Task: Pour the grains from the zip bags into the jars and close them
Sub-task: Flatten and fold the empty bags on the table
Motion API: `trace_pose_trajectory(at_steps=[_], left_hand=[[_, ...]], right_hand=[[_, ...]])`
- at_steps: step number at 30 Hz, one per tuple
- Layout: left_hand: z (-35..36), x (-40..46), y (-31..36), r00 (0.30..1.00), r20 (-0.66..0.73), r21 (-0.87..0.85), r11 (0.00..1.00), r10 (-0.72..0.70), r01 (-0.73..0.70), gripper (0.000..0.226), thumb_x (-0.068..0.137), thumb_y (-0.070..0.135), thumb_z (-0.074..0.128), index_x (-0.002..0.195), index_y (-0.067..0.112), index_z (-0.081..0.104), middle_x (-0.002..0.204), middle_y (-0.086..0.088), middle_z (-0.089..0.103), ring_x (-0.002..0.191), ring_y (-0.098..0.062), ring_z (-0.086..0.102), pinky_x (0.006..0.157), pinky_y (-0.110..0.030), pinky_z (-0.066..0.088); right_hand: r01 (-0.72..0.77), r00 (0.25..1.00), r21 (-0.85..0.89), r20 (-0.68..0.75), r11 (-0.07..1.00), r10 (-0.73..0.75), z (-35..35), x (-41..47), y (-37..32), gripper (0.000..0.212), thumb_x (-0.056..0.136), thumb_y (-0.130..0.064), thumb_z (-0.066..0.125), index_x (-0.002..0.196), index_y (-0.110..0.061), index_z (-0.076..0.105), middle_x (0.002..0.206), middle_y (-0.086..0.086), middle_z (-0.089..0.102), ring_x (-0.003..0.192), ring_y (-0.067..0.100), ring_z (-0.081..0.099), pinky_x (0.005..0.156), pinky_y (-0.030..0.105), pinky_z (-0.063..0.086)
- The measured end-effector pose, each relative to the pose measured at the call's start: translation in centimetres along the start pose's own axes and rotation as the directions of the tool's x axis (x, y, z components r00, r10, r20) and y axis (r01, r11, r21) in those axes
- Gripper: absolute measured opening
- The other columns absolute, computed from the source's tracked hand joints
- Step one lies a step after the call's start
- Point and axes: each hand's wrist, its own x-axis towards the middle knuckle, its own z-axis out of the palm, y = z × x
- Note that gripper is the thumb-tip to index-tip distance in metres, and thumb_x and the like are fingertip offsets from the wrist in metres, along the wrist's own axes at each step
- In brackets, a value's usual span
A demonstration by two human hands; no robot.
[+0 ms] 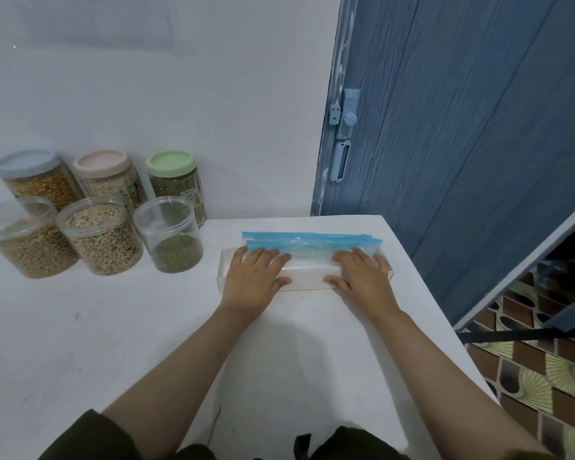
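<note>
Clear zip bags point(309, 244) with blue seal strips lie flat and stacked in a shallow white box point(307, 283) on the white table. My left hand point(256, 277) presses flat on the box's left end. My right hand point(359, 273) presses flat on its right end, fingers spread over the bags. At the left stand three lidless clear jars: one of tan beans point(27, 240), one of pale speckled grains point(100, 237), one part full of green grains point(171, 237). Behind them are three lidded jars with a blue lid point(27, 161), a pink lid point(100, 162) and a green lid point(170, 162).
The white table point(113, 343) ends just right of the box, dropping to a patterned tile floor point(545, 376). A blue door point(462, 127) with a pale blue latch stands behind the table's right corner. A white wall backs the jars.
</note>
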Motion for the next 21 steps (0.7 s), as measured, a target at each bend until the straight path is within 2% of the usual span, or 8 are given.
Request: trace_pose_trajectory(at_steps=[2,5,8,11,13,17,21], left_hand=[[0.3,0.0,0.0,1.0,-0.009,0.031,0.999,-0.022,0.022,0.053,0.097,0.054,0.042,0.141,0.026,0.049,0.128,0.004,0.062,0.122,-0.02,0.054,0.113,-0.043,0.023],[0.9,0.4,-0.4,0.998,-0.044,0.024,0.999,-0.046,0.047,0.052,0.095,0.057,0.04,0.129,0.024,0.06,0.114,0.004,0.068,0.113,-0.02,0.059,0.111,-0.043,0.028],[1.2,1.4,-1.1,0.995,-0.08,0.019,0.998,-0.053,0.055,0.043,0.091,0.053,0.057,0.122,0.024,0.065,0.117,0.002,0.067,0.118,-0.026,0.056,0.11,-0.045,0.023],[1.5,2.2,-1.8,0.992,-0.119,0.023,0.998,-0.051,0.054,0.04,0.081,0.047,0.073,0.112,0.021,0.071,0.12,-0.007,0.064,0.109,-0.031,0.06,0.102,-0.04,0.022],[1.8,2.6,-2.4,0.986,-0.149,0.019,0.997,-0.068,0.071,0.042,0.078,0.045,0.076,0.112,0.02,0.071,0.118,-0.009,0.062,0.105,-0.032,0.061,0.101,-0.04,0.022],[1.9,3.8,-3.6,0.982,-0.062,0.032,0.983,-0.177,0.179,0.052,0.092,0.055,0.052,0.136,0.026,0.054,0.128,-0.001,0.056,0.125,-0.021,0.05,0.11,-0.042,0.007],[2.1,5.3,-4.7,0.967,-0.013,0.035,0.967,-0.253,0.253,0.068,0.092,0.063,0.038,0.146,0.021,0.041,0.142,0.0,0.049,0.136,-0.018,0.04,0.117,-0.046,-0.001]], right_hand=[[-0.039,0.999,-0.022,-0.012,0.999,0.039,0.2,-0.3,-0.2,0.049,0.099,-0.054,0.045,0.141,-0.03,0.045,0.146,-0.007,0.049,0.145,0.018,0.03,0.115,0.044,0.005],[-0.032,0.999,-0.074,-0.014,0.997,0.031,0.4,-0.1,-0.1,0.051,0.099,-0.059,0.034,0.142,-0.034,0.045,0.141,-0.012,0.052,0.14,0.014,0.035,0.113,0.044,0.007],[-0.035,0.999,-0.063,-0.035,0.997,0.032,1.0,0.8,-0.4,0.048,0.1,-0.057,0.036,0.14,-0.034,0.049,0.14,-0.011,0.054,0.139,0.017,0.036,0.114,0.047,0.009],[-0.024,0.999,-0.061,-0.029,0.998,0.022,1.4,2.3,-0.9,0.047,0.1,-0.054,0.04,0.141,-0.033,0.048,0.142,-0.009,0.052,0.143,0.022,0.028,0.115,0.048,0.008],[-0.008,1.0,-0.067,-0.004,0.998,0.008,1.5,3.5,-1.0,0.048,0.1,-0.055,0.039,0.143,-0.034,0.046,0.144,-0.01,0.049,0.145,0.024,0.024,0.115,0.048,0.007],[0.018,0.999,-0.074,0.04,0.997,-0.015,1.7,6.4,-1.1,0.05,0.1,-0.056,0.036,0.146,-0.035,0.04,0.149,-0.01,0.043,0.146,0.023,0.022,0.116,0.046,0.006],[0.033,0.998,-0.059,0.054,0.998,-0.03,2.3,8.9,-1.0,0.051,0.1,-0.057,0.036,0.146,-0.037,0.039,0.149,-0.012,0.043,0.145,0.022,0.023,0.117,0.047,0.009]])
